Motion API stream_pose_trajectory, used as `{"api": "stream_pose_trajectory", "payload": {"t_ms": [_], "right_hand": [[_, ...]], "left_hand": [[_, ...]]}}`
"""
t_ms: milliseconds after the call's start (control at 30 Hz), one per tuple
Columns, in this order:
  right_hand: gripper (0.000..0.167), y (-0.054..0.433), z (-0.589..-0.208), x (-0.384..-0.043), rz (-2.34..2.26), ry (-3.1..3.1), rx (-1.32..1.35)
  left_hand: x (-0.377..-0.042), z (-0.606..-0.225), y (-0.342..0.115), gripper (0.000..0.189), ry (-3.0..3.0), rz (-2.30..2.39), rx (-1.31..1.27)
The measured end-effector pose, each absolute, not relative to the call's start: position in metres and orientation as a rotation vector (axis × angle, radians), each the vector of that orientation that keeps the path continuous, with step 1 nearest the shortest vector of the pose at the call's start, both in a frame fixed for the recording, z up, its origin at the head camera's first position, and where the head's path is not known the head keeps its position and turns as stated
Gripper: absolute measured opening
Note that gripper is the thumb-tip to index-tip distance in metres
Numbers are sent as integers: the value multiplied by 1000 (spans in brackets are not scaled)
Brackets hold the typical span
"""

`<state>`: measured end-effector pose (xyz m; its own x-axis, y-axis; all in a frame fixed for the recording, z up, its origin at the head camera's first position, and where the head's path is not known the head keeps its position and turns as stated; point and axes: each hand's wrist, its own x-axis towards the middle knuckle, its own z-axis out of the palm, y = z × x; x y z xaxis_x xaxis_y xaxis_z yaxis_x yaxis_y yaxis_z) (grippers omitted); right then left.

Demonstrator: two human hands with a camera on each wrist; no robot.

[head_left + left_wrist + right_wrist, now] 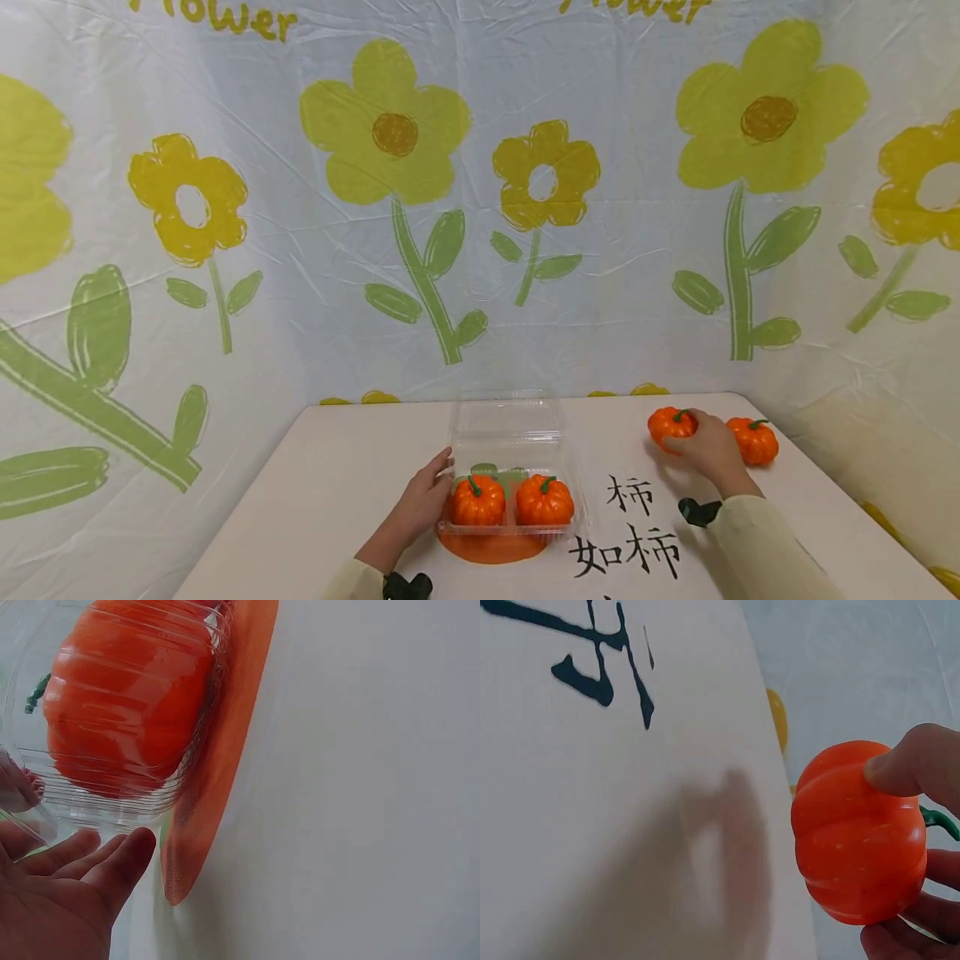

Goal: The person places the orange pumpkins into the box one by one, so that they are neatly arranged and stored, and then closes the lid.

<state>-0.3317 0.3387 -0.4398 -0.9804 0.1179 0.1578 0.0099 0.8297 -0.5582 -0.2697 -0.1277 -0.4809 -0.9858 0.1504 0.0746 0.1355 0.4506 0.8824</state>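
loading the clear box (512,529), two pumpkins (477,503) inside, seems the step in hand. at its nine o'clock the left hand (422,502) touches it, unclenched; at two, the right hand (711,452) grips another pumpkin (667,427), probably needing an inward carry. farther toward three sits a fourth pumpkin (757,443).

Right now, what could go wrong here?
The held pumpkin is smooth and round, so it could slip from the right hand. The far-right pumpkin, near the edge of the table, might roll if knocked. The box is thin plastic; the left hand at its side could nudge it.
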Motion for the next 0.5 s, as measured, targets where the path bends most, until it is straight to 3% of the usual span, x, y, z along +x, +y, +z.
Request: {"api": "stream_pose_trajectory", "payload": {"t_ms": [500], "right_hand": [[86, 312, -423, -327, 1001, -2767, -64]], "left_hand": [[-272, -484, -128, 54, 2656, 1620, 258]]}}
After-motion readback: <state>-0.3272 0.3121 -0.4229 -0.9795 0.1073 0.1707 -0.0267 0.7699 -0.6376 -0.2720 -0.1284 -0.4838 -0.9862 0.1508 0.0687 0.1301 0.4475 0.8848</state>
